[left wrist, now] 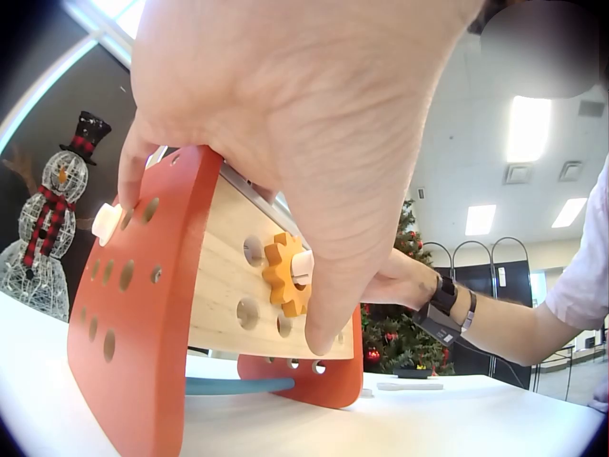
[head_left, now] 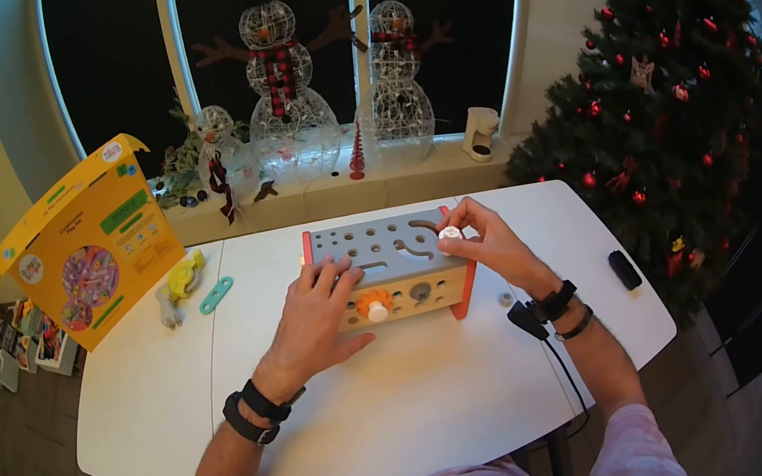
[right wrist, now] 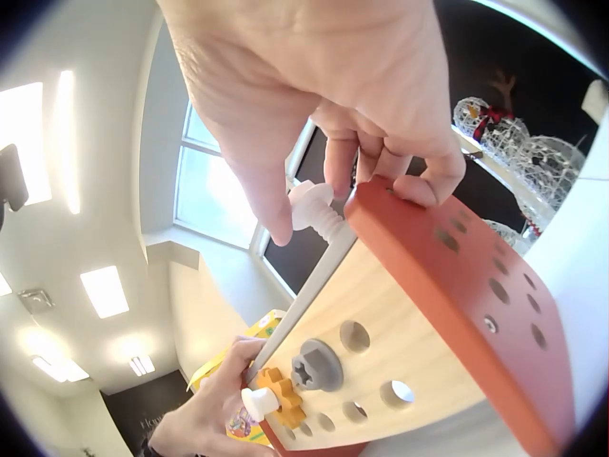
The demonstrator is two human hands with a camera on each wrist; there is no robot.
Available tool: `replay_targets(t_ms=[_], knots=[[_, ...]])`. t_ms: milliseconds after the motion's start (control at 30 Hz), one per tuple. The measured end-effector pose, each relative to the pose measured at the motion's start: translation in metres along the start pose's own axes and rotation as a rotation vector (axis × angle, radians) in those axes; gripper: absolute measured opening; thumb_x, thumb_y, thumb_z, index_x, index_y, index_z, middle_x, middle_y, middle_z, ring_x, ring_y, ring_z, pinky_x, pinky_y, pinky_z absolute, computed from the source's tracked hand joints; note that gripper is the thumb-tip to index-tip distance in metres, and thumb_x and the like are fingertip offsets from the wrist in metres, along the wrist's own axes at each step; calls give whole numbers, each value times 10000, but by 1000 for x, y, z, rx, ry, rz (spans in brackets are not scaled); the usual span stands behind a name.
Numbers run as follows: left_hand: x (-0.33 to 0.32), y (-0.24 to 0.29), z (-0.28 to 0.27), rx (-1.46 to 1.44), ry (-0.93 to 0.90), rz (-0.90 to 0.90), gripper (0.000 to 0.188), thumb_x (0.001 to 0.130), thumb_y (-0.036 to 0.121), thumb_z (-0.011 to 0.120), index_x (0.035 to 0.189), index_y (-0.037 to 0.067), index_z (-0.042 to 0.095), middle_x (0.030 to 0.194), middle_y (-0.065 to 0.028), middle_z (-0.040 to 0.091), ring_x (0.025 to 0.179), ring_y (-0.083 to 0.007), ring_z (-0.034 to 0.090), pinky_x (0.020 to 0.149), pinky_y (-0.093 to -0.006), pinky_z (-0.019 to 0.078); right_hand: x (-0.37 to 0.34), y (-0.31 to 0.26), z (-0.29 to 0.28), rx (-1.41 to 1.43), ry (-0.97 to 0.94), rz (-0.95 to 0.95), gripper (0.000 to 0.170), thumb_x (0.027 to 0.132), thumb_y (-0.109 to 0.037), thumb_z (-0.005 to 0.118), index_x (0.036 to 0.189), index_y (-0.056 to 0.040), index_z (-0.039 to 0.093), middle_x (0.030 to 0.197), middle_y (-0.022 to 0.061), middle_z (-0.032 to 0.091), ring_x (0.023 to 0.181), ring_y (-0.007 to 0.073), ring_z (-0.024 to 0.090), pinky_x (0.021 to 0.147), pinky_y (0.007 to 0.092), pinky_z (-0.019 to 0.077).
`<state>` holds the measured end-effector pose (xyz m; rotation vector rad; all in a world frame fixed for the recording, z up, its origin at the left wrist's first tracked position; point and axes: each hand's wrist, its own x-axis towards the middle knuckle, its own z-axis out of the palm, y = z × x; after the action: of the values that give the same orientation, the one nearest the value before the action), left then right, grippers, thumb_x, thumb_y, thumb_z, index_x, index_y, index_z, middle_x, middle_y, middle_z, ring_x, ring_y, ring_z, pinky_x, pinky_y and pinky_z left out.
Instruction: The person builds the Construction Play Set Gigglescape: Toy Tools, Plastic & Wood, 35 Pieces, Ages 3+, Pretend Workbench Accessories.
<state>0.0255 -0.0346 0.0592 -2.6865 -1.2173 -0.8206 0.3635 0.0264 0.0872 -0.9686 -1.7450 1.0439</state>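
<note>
A wooden box toy with a grey perforated top point(head_left: 373, 251) and red end panels point(right wrist: 466, 276) stands on the table. My left hand point(head_left: 316, 317) rests over its left end, fingers on the top and thumb down by the front. Between thumb and fingers, my right hand point(head_left: 493, 244) pinches a white screw point(right wrist: 314, 209) at the top's right edge, its threaded shank pointing down; other fingers touch the red panel. On the front are an orange gear point(left wrist: 285, 274) with a white peg point(head_left: 377, 312) and a grey round piece point(right wrist: 319, 366).
A yellow box point(head_left: 101, 250), yellow and grey pieces point(head_left: 181, 279) and a teal strip point(head_left: 216, 295) are at the table's left. A small grey piece point(head_left: 505, 300) and a black object point(head_left: 624, 270) lie at the right. A black cable point(head_left: 565, 374) hangs from the right wrist.
</note>
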Motion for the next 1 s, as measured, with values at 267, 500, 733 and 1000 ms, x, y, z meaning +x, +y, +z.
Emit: replay_targets(t_ms=[267,500,733,1000], knots=[[0,1,-1,11,-19,-9,892,731,359,984,1470,71,576,1558,-174,556,1435,-445,494,1175,-548,463,-2,1,-3,10,-21,-3,272,994,-165,814,1201,-82,658,1218,39,689,1166,121,630,966,318,545],[1,1,-1,1,-22,-12,895,731,359,985,1472,71,575,1562,-175,555,1438,-449,492,1177,-551,460,-2,0,-5,-54,-82,28,290,983,-105,765,1249,-62,660,1247,38,645,1167,117,628,968,315,581],[0,0,-1,2,-12,-6,894,725,351,986,1468,64,579,1562,-184,559,1432,-452,497,1180,-546,457,-6,-12,-2,-6,-56,33,258,993,-91,776,1228,-63,673,1332,41,677,1181,110,647,1020,320,567],[0,0,-1,8,-3,0,890,723,354,983,1463,60,586,1554,-189,565,1423,-449,506,1177,-542,461,-4,1,-3,58,-5,-50,250,1003,-163,822,1192,-80,680,1257,37,704,1143,116,646,993,346,566]])
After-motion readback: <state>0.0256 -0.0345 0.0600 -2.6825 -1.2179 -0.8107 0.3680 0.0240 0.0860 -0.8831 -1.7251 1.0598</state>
